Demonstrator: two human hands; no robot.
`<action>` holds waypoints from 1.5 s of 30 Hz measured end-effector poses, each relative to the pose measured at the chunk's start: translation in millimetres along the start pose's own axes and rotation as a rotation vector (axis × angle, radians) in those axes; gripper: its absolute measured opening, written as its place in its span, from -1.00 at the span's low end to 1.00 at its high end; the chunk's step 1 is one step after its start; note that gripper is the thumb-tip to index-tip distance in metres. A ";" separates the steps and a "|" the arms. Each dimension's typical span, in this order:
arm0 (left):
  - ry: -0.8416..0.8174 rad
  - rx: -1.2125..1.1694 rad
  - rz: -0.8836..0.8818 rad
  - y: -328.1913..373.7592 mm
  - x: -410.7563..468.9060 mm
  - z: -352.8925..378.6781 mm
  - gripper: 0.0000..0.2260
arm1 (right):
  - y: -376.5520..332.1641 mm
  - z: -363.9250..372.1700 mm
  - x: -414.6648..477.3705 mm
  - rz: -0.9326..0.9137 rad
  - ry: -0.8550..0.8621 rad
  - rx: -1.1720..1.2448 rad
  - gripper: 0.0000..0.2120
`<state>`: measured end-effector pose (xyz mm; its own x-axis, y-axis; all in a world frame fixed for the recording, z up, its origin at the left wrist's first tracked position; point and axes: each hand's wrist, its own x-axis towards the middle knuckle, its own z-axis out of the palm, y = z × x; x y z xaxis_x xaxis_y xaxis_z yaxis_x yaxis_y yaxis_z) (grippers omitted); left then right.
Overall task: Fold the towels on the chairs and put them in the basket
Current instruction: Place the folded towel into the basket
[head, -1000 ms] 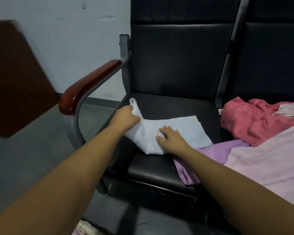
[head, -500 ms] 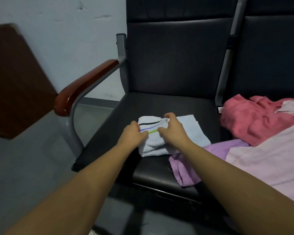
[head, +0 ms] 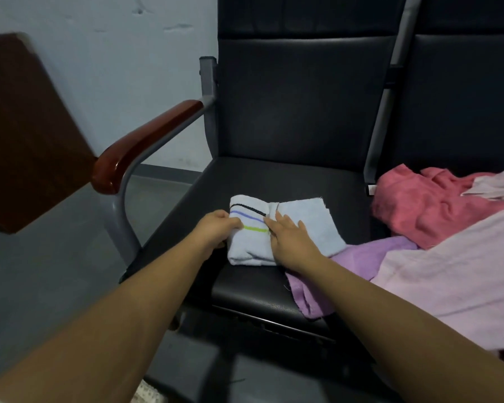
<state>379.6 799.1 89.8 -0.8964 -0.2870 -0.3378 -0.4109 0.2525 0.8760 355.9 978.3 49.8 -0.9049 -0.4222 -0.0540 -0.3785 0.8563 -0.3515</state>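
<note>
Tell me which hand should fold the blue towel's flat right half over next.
Right, likely. The right hand lies flat on the light blue towel beside that unfolded half; the left hand grips the striped folded part.

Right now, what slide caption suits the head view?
Left hand grips, right hand presses a striped pale-blue towel on the black chair seat.

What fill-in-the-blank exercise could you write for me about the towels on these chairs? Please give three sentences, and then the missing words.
1. The striped towel lies on the ____ of the black chair.
2. Its three stripes are black, blue and ____.
3. The red towel lies to the ____ of the striped towel.

Missing words: seat; green; right.
</note>
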 end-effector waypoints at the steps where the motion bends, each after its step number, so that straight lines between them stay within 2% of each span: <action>1: 0.023 -0.025 0.023 0.3 -1.0 -6.0 -0.86 | -8.4 1.6 1.6 -0.003 -0.006 0.062 -0.49; 3: 0.109 0.091 0.101 2.4 -2.6 -18.2 -0.87 | -28.6 1.3 2.8 -0.009 -0.037 0.209 -0.50; 5: 0.206 0.193 0.162 9.1 -2.7 -27.5 -0.88 | -44.6 -4.4 2.3 0.028 -0.048 0.463 -0.53; 7: 0.269 0.222 0.209 19.1 -3.1 -33.0 -0.87 | -52.7 -14.1 5.1 0.103 0.035 0.691 -0.62; 9: 0.278 0.234 0.257 30.7 -6.2 -31.0 -0.86 | -53.5 -26.5 9.9 0.162 0.170 0.794 -0.68; 11: 0.205 0.219 0.304 41.2 -11.6 -20.8 -0.85 | -47.0 -34.9 17.4 0.238 0.212 0.959 -0.68; 14: -0.083 -0.114 0.255 54.8 -24.5 -1.0 -0.87 | -28.5 -47.6 20.6 0.471 0.124 1.415 -0.54; 15: -0.136 -0.208 0.213 55.9 -24.8 2.9 -0.88 | -20.4 -48.5 20.9 0.519 0.084 1.447 -0.50; 17: -0.111 -0.233 0.164 51.2 -17.0 7.2 -0.89 | -11.2 -47.9 17.5 0.565 0.052 1.365 -0.59; 22: 0.067 -0.011 0.091 25.9 4.4 8.4 -0.89 | -5.1 -47.9 19.5 0.576 0.127 1.195 -0.85; 24: 0.071 0.027 0.054 17.2 6.0 10.1 -0.85 | -3.3 -45.6 22.2 0.614 0.215 1.039 -0.85; 27: 0.088 0.127 0.094 8.4 10.5 13.1 -0.83 | 1.2 -34.6 23.8 0.653 0.274 0.865 -0.80; 30: 0.006 0.018 0.036 4.2 14.2 16.7 -0.79 | 5.2 -28.4 27.0 0.655 0.244 0.927 -0.80; 33: -0.087 -0.097 -0.057 4.0 13.0 19.6 -0.51 | 3.4 -31.3 26.1 0.644 0.145 1.089 -0.87; 35: -0.120 -0.186 -0.089 4.1 11.9 19.5 -0.42 | 0.7 -35.3 23.1 0.623 0.077 1.216 -0.87; 39: -0.189 -0.447 -0.077 10.3 2.9 10.9 -0.69 | -13.4 -38.8 18.8 0.575 0.042 1.405 -0.76; 42: -0.188 -0.520 0.003 15.4 -7.4 -5.8 -0.68 | -36.3 -37.5 15.4 0.497 0.116 1.387 -0.78; 45: -0.144 -0.550 0.092 23.1 -23.6 -34.2 -0.65 | -69.7 -41.4 10.9 0.364 0.215 1.232 -0.79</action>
<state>396.9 780.0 129.8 -0.9537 -0.1479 -0.2619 -0.2184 -0.2585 0.9410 364.3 926.3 112.4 -0.9735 -0.0709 -0.2173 0.2158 0.0279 -0.9760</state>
